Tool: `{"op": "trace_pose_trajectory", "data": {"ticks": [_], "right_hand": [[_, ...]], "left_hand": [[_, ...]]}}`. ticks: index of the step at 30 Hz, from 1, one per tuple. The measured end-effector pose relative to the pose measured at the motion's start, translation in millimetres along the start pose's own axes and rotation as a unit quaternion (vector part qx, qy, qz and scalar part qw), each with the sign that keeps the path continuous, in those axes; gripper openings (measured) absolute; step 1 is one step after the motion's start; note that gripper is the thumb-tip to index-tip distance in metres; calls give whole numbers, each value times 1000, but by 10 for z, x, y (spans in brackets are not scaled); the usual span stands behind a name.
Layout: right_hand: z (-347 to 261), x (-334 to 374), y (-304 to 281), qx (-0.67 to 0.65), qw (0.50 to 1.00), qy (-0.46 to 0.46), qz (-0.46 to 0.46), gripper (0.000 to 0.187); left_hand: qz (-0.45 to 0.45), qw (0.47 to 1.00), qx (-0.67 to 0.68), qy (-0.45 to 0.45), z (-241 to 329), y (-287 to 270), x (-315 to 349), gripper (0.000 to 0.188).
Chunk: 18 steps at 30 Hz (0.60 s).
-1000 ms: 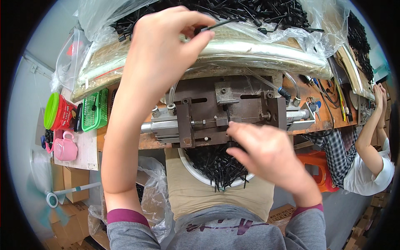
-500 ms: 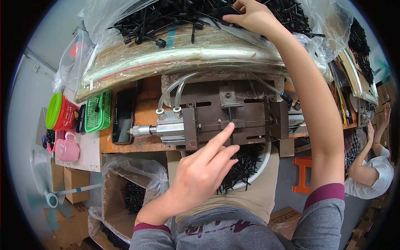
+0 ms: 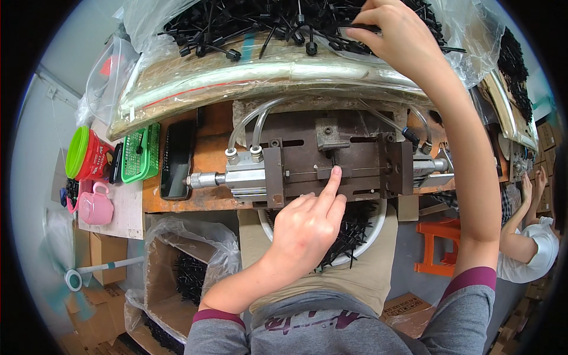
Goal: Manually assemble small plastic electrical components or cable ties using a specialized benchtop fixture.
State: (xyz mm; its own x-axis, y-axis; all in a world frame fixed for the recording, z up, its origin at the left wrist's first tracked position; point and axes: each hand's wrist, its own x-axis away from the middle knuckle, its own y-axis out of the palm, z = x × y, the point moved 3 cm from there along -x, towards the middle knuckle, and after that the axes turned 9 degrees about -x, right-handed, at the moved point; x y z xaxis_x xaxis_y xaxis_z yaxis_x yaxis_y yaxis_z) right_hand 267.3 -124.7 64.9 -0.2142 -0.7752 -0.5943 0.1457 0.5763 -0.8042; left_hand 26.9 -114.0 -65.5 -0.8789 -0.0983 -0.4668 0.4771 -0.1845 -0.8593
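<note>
My left hand is at the middle of a dark metal clamping jig. Its index finger is stretched out, the tip on a short black rod-like part in the jig's centre; the other fingers bend loosely and grip nothing visible. Beyond the jig, my right hand is over a heap of black plastic parts with thin stems and knob-like ends. A dark stem shows between its thumb and fingers, which are closed on it. Silver air cylinders flank the jig, with clear hoses attached.
A white-rimmed tub of black stems sits below the jig by my lap. At left are a phone, a green basket, a red tub and a pink cup. A lined carton stands lower left; an orange stool and another person are right.
My right hand has shifted right over the heap, its fingers closing on a stem. My left fingers have drawn in, the index still at the jig's centre. The view has moved slightly.
</note>
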Motion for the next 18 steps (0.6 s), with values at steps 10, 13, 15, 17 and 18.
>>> {"op": "trace_pose_trajectory", "data": {"ticks": [10, 13, 15, 17, 18], "right_hand": [[-318, 709, -420, -380, 904, 6, -195, 22], [-531, 948, -370, -468, 838, -43, -278, 23], [-563, 946, -372, -419, 862, -66, -278, 23], [-483, 829, -277, -413, 880, -118, -202, 26], [-423, 742, -312, -399, 900, -74, -157, 31]], "left_hand": [[47, 893, 410, -180, -139, -416, -127, 83], [56, 727, 642, -237, -220, -492, -61, 70], [39, 801, 565, -193, -186, -558, -44, 31], [73, 836, 500, -213, -187, -600, -7, 29], [99, 888, 405, -193, -174, -643, -2, 32]]}}
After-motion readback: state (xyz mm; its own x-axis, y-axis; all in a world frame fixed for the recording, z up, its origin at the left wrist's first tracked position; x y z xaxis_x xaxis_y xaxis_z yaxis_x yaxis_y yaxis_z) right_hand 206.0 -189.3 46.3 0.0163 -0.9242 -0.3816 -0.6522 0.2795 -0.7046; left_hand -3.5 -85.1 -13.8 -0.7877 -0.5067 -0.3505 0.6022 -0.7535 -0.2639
